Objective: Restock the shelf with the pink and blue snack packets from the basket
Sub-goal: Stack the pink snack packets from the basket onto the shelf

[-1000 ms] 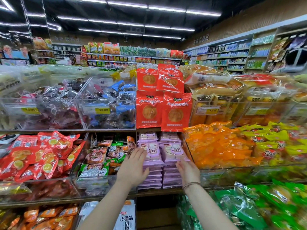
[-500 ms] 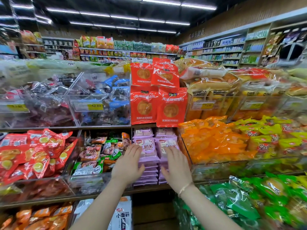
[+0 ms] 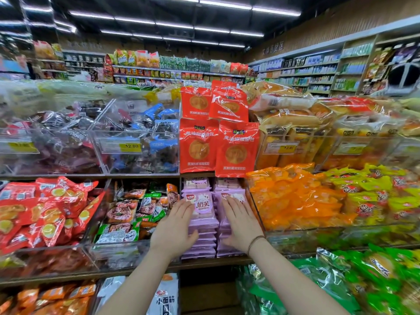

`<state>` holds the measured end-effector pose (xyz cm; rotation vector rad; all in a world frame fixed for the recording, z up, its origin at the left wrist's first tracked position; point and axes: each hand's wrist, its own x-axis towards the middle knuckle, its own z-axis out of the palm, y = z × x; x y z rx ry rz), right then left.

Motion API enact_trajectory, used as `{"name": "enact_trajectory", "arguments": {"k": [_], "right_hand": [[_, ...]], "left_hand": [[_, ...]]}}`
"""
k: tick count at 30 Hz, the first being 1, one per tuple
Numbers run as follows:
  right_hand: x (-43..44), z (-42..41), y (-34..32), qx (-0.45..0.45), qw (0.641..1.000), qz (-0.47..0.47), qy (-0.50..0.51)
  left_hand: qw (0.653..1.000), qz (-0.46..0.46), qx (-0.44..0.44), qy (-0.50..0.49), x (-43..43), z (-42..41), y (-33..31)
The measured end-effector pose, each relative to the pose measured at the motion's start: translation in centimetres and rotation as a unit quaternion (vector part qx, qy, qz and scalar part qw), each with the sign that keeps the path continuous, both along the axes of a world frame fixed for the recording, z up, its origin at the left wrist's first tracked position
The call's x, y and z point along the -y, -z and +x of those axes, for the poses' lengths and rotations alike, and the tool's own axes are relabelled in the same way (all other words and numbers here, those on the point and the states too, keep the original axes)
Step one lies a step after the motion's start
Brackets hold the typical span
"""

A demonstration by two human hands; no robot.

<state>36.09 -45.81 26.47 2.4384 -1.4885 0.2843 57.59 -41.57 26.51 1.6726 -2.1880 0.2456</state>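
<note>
Two stacks of pink snack packets (image 3: 203, 202) stand side by side on the middle shelf (image 3: 211, 262), below the red bread bags. My left hand (image 3: 173, 230) lies flat with straight fingers against the front of the left stack. My right hand (image 3: 241, 223) presses flat on the front of the right stack (image 3: 236, 194); a thin band circles its wrist. Neither hand holds a packet. Blue packets (image 3: 159, 144) lie in a clear bin one shelf up, to the left. No basket is in view.
Red bread bags (image 3: 218, 146) stand right above the pink stacks. A clear bin of mixed green and brown packets (image 3: 127, 214) sits to the left, orange packets (image 3: 295, 196) to the right. Green bags (image 3: 341, 287) fill the lower right shelf. More shelving runs behind.
My right hand has risen from the lower front of the right stack and now lies flat on it. My left hand has stayed on the left stack. The view has moved slightly closer.
</note>
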Motion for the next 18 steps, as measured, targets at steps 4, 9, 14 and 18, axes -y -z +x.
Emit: {"name": "enact_trajectory", "arguments": {"k": [4,9,14,18], "right_hand": [[0.0,-0.1,-0.1,-0.035,0.999,-0.003,0.01],[0.5,0.2,-0.4,-0.055,0.998,-0.02,0.024],[-0.7,-0.1,-2.6,-0.021,0.998,0.062,0.003],[-4.6,-0.8,-4.7,0.187,0.975,0.098,-0.067]], "left_hand": [[1.0,-0.001,0.012,-0.008,-0.2,-0.2,-0.1],[1.0,-0.008,-0.001,-0.008,-0.1,-0.1,0.1],[0.999,-0.012,-0.029,0.01,-0.8,-0.2,-0.4],[0.99,-0.086,-0.109,0.015,-3.4,-1.3,-1.6]]}}
